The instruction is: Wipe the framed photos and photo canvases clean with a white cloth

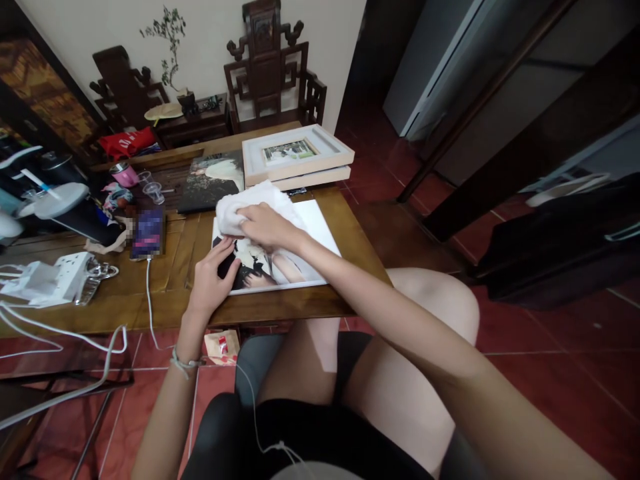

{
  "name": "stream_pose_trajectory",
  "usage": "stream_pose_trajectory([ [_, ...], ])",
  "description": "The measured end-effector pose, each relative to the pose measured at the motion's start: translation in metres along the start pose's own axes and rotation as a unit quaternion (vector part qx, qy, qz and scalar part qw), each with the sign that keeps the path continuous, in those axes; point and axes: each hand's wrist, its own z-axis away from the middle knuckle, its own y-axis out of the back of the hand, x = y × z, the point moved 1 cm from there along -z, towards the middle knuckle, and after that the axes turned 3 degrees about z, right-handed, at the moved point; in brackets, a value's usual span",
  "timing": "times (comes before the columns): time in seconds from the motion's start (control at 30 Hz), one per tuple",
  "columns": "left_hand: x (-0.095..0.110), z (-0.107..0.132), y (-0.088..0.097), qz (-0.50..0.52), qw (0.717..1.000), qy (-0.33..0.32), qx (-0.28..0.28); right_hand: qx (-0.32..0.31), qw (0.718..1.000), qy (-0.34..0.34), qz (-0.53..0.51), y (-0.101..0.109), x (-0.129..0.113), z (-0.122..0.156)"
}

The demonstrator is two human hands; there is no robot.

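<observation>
1. While the white cloth [270,195] is held bunched in the right hand [267,225], its loose part is spread over the far side of the picture [283,267].
2. The picture is laid flat at the near edge of the wooden table [363,257], directly in front of the seated person.
3. The left hand [213,272] is placed at the picture's left edge, with thumb and fingers spread; nothing is seen to be grasped by it, and how firmly it is pressed down cannot be told.
4. The step in hand is judged to be the wiping of the picture's surface, with the left hand used as a steadying support.
5. For a further stroke, the cloth would need to be kept flat under the right fingers, and the left fingertips, now close beside it, kept out of its path.
6. Beyond the picture, two light frames [305,167] are stacked; to their left, a dark picture [213,181] is laid.
7. Farther left, a phone [148,233] is plugged into a white cable.
</observation>
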Motion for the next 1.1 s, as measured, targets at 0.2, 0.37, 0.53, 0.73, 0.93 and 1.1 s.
stream_pose_trajectory([
  [0.2, 0.001, 0.000, 0.000, 0.007, 1.000, 0.012, 0.004, 0.097, 0.991, -0.070, 0.054, 0.041, 0.057, 0.055],
  [0.37, 0.003, 0.000, 0.000, 0.020, 1.000, 0.018, 0.015, 0.102, 0.983, -0.059, 0.143, 0.038, 0.066, 0.090],
  [0.53, 0.004, 0.001, 0.000, 0.022, 0.999, 0.029, 0.009, 0.056, 0.991, 0.022, 0.119, 0.024, 0.018, 0.150],
  [0.73, 0.003, 0.001, -0.001, 0.020, 1.000, 0.021, 0.006, -0.035, 0.997, 0.027, 0.059, 0.032, -0.028, 0.189],
  [0.93, 0.002, 0.001, -0.001, 0.026, 1.000, 0.014, 0.007, 0.021, 0.999, -0.049, 0.005, 0.043, 0.023, 0.121],
  [1.1, 0.000, 0.002, -0.002, 0.021, 1.000, 0.012, 0.019, 0.079, 0.992, -0.097, 0.012, 0.052, 0.062, 0.057],
])
